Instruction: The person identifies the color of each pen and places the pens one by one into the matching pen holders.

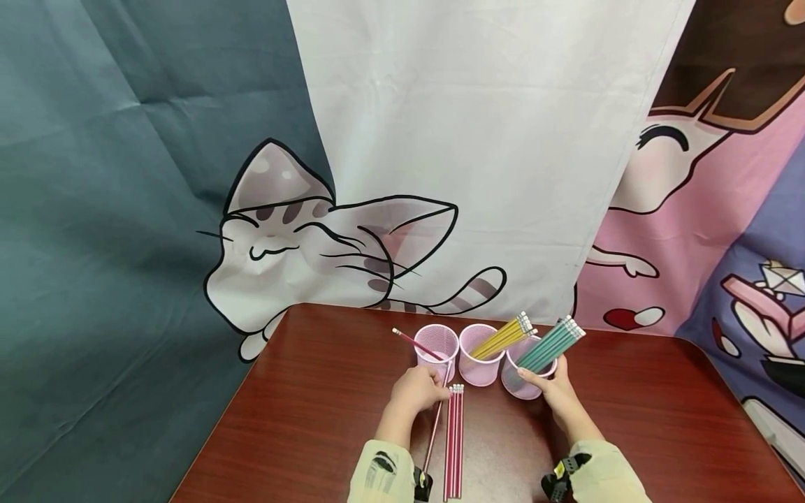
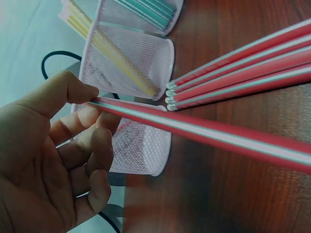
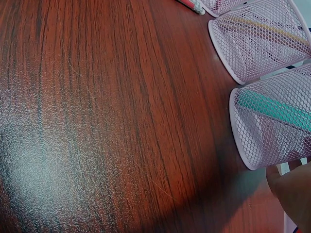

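Note:
My left hand (image 1: 416, 391) pinches a red pencil with a white stripe (image 2: 204, 128) near one end, between thumb and index finger. This pencil slants down toward me, and its upper end overlaps the left pink mesh pencil cup (image 1: 437, 337). One red pencil (image 1: 415, 342) leans inside that cup. Beside my left hand, several red pencils (image 1: 454, 440) lie side by side on the table. At the right, my right hand (image 1: 561, 395) grips the right mesh cup (image 1: 520, 388), thumb in front near the rim. Teal pencils (image 1: 548, 347) lean in this cup.
Between the two outer cups stands the middle mesh cup (image 1: 479, 374), with yellow pencils (image 1: 503, 339) tilted to the right. The cups stand in a row near the back of the brown wooden table (image 1: 314, 398). A printed cloth (image 1: 440, 140) hangs behind it.

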{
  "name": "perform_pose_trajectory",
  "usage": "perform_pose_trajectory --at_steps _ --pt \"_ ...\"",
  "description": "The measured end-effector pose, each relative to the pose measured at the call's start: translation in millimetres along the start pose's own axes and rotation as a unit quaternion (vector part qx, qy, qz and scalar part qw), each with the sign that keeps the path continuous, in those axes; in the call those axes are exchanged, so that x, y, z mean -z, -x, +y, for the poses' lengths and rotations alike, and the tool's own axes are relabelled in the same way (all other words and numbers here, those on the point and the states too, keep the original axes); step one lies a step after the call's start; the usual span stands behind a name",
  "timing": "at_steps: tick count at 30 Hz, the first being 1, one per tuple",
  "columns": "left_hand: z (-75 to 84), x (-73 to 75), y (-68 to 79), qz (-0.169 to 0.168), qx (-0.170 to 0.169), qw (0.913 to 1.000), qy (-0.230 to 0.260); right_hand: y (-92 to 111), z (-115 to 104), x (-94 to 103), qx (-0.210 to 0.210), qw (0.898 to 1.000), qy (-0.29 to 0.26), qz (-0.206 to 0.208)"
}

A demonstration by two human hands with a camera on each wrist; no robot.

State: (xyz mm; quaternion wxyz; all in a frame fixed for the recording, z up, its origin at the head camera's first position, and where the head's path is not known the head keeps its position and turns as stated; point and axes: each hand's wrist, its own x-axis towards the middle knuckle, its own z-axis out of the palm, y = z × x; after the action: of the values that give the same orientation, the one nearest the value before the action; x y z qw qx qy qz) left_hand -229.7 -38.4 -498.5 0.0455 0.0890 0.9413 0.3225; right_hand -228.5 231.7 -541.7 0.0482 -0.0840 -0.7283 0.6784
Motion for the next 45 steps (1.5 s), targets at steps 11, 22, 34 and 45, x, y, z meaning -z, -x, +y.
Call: perform_pose_trajectory --at_steps 11,22,34,45 --pt "11.5 17.7 -3.9 0.039 -0.027 0.9974 0.055 0.4 -2.5 0.2 -0.013 1.0 0.003 -0.003" --pt "26.0 41.0 -5.5 0.111 -0.042 0.9899 0.077 -0.1 8.4 -0.3 0.043 0.999 0.0 0.013" --pt "39.1 54.6 -10.6 0.258 -0.04 0.9424 0.209 -1.7 1.2 0.8 0.005 1.0 -0.004 -0.005" --pt "35.2 57.9 -15.6 0.404 -0.095 0.8545 0.312 -0.7 -0.6 0.9 -0.003 1.0 -0.002 -0.006"
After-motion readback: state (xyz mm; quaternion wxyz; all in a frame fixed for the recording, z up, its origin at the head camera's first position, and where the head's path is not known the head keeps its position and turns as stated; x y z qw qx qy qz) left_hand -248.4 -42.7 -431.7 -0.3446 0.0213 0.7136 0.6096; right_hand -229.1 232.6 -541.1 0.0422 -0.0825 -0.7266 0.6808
